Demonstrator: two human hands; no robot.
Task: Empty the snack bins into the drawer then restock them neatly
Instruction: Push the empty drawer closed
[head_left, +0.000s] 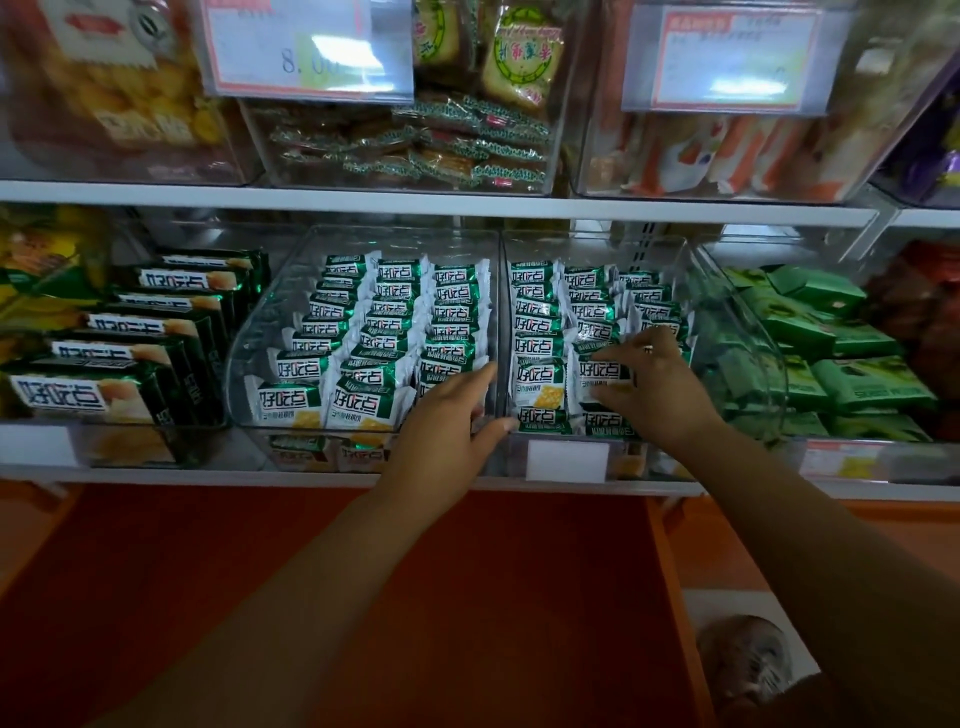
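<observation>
Two clear plastic snack bins stand side by side on the middle shelf. The left bin (270, 322) and the right bin (737, 312) both hold neat rows of green-and-white snack packets (387, 312). My left hand (447, 415) reaches over the front of the left bin near the divider, its fingers straight and touching the packets in the right-hand row. In the right bin, my right hand (649, 384) pinches a front packet (597, 371) between thumb and fingers. An orange drawer (260, 571) lies open below the shelf.
Larger green boxes (119, 353) fill the space left of the bins, and green packets (831, 353) lie to the right. Clear bins of other snacks with price tags (306, 47) sit on the shelf above. A white label holder (566, 460) is fixed to the shelf edge.
</observation>
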